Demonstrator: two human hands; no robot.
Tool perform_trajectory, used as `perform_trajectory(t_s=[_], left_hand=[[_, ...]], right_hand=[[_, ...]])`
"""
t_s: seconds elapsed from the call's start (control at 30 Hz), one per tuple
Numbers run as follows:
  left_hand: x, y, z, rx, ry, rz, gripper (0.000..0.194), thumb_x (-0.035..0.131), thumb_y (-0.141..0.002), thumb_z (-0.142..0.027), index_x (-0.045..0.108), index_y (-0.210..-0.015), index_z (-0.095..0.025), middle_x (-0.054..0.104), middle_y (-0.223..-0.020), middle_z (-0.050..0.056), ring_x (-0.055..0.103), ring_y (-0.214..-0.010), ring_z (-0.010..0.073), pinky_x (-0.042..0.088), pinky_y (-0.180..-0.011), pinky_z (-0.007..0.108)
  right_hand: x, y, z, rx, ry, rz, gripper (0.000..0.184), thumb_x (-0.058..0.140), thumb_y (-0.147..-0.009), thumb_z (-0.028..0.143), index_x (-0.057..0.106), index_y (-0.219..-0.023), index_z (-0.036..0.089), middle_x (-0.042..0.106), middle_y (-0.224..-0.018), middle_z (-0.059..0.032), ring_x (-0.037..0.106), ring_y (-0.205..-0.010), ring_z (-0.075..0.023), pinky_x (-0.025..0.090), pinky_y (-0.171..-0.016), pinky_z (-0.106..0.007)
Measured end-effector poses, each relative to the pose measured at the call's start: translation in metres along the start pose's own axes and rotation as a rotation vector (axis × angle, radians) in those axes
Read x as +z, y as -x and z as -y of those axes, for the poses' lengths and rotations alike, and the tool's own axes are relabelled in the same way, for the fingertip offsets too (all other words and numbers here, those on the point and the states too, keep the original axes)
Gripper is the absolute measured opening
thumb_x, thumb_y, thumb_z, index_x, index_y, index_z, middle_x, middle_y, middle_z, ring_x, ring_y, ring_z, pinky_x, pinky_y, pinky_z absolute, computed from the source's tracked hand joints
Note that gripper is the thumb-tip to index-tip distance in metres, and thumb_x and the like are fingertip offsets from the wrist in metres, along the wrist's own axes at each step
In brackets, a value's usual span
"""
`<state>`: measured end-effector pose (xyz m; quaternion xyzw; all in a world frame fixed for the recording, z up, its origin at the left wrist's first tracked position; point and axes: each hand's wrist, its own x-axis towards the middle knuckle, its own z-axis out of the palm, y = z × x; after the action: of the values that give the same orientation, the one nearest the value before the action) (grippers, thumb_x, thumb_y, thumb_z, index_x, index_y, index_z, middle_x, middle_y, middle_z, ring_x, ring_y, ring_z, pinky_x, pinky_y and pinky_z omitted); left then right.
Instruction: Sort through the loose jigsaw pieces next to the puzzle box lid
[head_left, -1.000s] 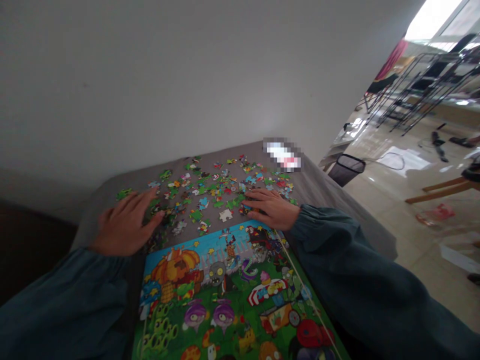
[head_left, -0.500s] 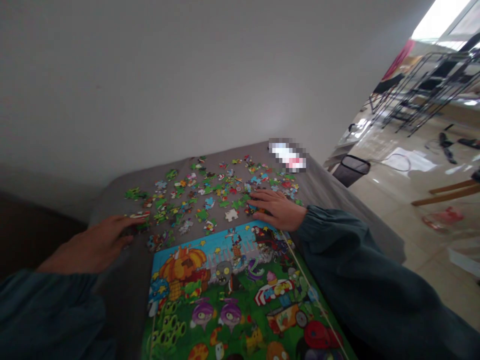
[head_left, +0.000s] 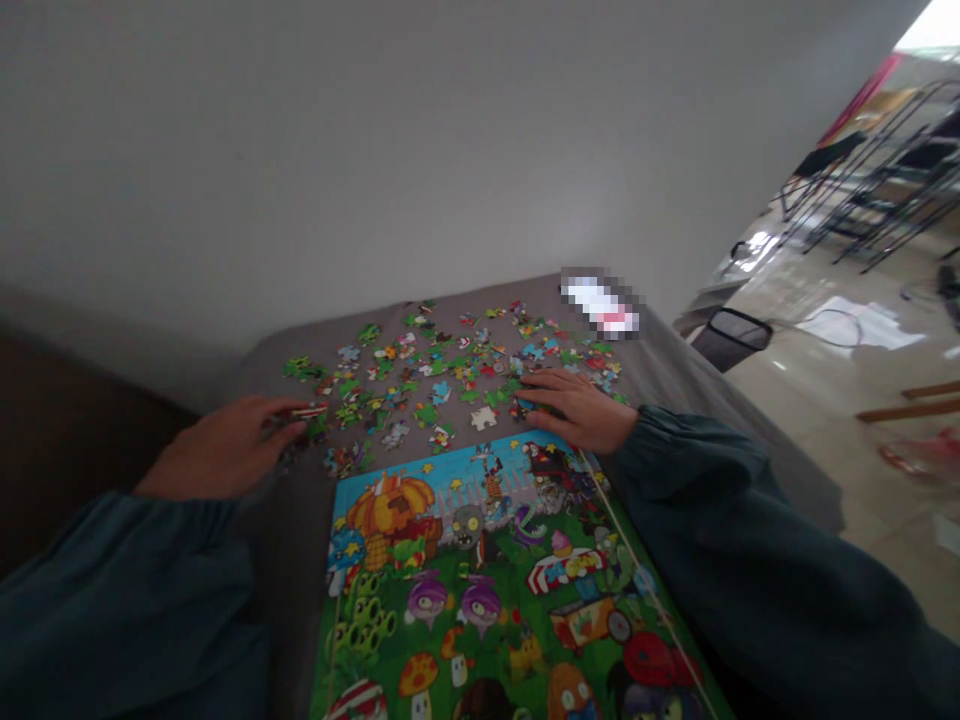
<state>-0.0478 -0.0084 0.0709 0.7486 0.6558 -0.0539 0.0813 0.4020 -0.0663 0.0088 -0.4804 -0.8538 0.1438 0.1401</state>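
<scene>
My left hand is at the left edge of the loose jigsaw pieces, thumb and index finger pinched at a red-and-white puzzle piece. More pieces lie right beside its fingertips. My right hand rests palm down with fingers stretched out over the right side of the pile, just above the board's top edge. A bluish piece shows by its fingers; what lies under the palm is hidden. Below both hands lies a cartoon picture board with zombies, a pumpkin and purple plants.
Loose pieces are scattered over the grey cloth, among them a pale blank-faced piece. A blurred-out bright phone-like object lies at the back right. A wall stands behind. A dark mesh bin is on the floor at right.
The view has shifted, so everything sits farther right and slightly higher. My left thumb has come up closer to the index finger at the red-and-white piece. My right hand has hardly moved.
</scene>
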Motion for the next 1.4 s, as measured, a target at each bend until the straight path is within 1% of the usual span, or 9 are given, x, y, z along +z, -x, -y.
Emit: perform_trajectory(t_s=[0.2, 0.33, 0.5, 0.7, 0.83, 1.03, 1.17, 1.3, 1.4], left_hand=[[0.012, -0.008, -0.034, 0.171, 0.023, -0.181, 0.064, 0.029, -0.097, -0.052, 0.066, -0.134, -0.016, 0.063, -0.14, 0.014, 0.059, -0.13, 0.032, 0.044, -0.116, 0.049], [0.016, -0.008, -0.045, 0.227, 0.028, -0.223, 0.061, 0.029, -0.097, -0.049, 0.069, -0.13, -0.017, 0.065, -0.134, 0.015, 0.06, -0.126, 0.0322, 0.046, -0.114, 0.049], [0.022, -0.01, -0.045, 0.282, 0.065, -0.248, 0.059, 0.031, -0.099, -0.048, 0.068, -0.131, -0.015, 0.064, -0.135, 0.016, 0.061, -0.125, 0.0349, 0.047, -0.112, 0.053], [0.023, -0.008, -0.051, 0.333, 0.09, -0.26, 0.056, 0.033, -0.098, -0.044, 0.069, -0.129, -0.015, 0.066, -0.134, 0.017, 0.062, -0.125, 0.0357, 0.047, -0.112, 0.053], [0.025, -0.009, -0.052, 0.324, 0.077, -0.245, 0.057, 0.031, -0.1, -0.046, 0.068, -0.13, -0.015, 0.065, -0.137, 0.016, 0.061, -0.125, 0.035, 0.048, -0.112, 0.053], [0.03, -0.014, -0.047, 0.349, 0.072, -0.27, 0.052, 0.034, -0.099, -0.047, 0.068, -0.127, -0.02, 0.066, -0.135, 0.012, 0.061, -0.126, 0.0328, 0.048, -0.113, 0.05], [0.033, -0.019, -0.043, 0.392, 0.109, -0.291, 0.052, 0.034, -0.096, -0.052, 0.07, -0.121, -0.025, 0.068, -0.13, 0.012, 0.064, -0.121, 0.0354, 0.05, -0.109, 0.055], [0.033, -0.02, -0.041, 0.42, 0.128, -0.31, 0.049, 0.036, -0.095, -0.054, 0.07, -0.118, -0.027, 0.07, -0.127, 0.01, 0.065, -0.12, 0.0341, 0.051, -0.108, 0.054], [0.032, -0.019, -0.04, 0.405, 0.124, -0.318, 0.051, 0.035, -0.096, -0.055, 0.071, -0.119, -0.026, 0.07, -0.127, 0.011, 0.064, -0.123, 0.0334, 0.049, -0.11, 0.053]], right_hand=[[-0.035, -0.053, -0.02, 0.126, 0.137, -0.169, 0.037, 0.054, -0.103, 0.03, 0.069, -0.135, 0.018, 0.07, -0.137, -0.0135, 0.06, -0.132, -0.0291, 0.043, -0.117, -0.051], [-0.055, -0.105, -0.045, 0.267, 0.276, -0.113, 0.042, 0.057, -0.101, 0.031, 0.066, -0.14, 0.019, 0.066, -0.144, -0.0139, 0.056, -0.136, -0.0314, 0.04, -0.119, -0.049], [-0.05, -0.144, -0.061, 0.337, 0.32, -0.06, 0.048, 0.064, -0.098, 0.032, 0.064, -0.144, 0.019, 0.062, -0.149, -0.0155, 0.05, -0.139, -0.0371, 0.041, -0.113, -0.056], [-0.039, -0.156, -0.059, 0.374, 0.322, -0.041, 0.047, 0.058, -0.103, 0.045, 0.065, -0.145, 0.026, 0.06, -0.149, -0.0142, 0.046, -0.137, -0.0397, 0.041, -0.11, -0.058], [-0.036, -0.161, -0.051, 0.344, 0.321, -0.044, 0.035, 0.059, -0.103, 0.043, 0.075, -0.129, 0.026, 0.066, -0.14, -0.0133, 0.046, -0.135, -0.039, 0.041, -0.11, -0.057], [-0.057, -0.137, -0.04, 0.218, 0.294, -0.093, 0.035, 0.047, -0.109, 0.028, 0.076, -0.123, 0.017, 0.074, -0.127, -0.0131, 0.061, -0.123, -0.0279, 0.043, -0.11, -0.043], [-0.071, -0.086, -0.04, 0.17, -0.005, -0.141, 0.033, 0.057, -0.104, 0.039, 0.081, -0.116, 0.02, 0.08, -0.089, -0.0065, 0.071, -0.08, -0.0202, 0.055, -0.08, -0.035], [-0.056, -0.036, -0.041, 0.155, -0.327, -0.28, 0.036, 0.067, -0.095, 0.045, 0.081, -0.116, 0.021, 0.082, -0.098, -0.0079, 0.073, -0.081, -0.0207, 0.059, -0.078, -0.037], [-0.04, -0.017, -0.039, 0.167, -0.409, -0.273, 0.039, 0.066, -0.093, 0.047, 0.081, -0.118, 0.022, 0.082, -0.098, -0.0079, 0.072, -0.078, -0.0202, 0.058, -0.072, -0.037]])
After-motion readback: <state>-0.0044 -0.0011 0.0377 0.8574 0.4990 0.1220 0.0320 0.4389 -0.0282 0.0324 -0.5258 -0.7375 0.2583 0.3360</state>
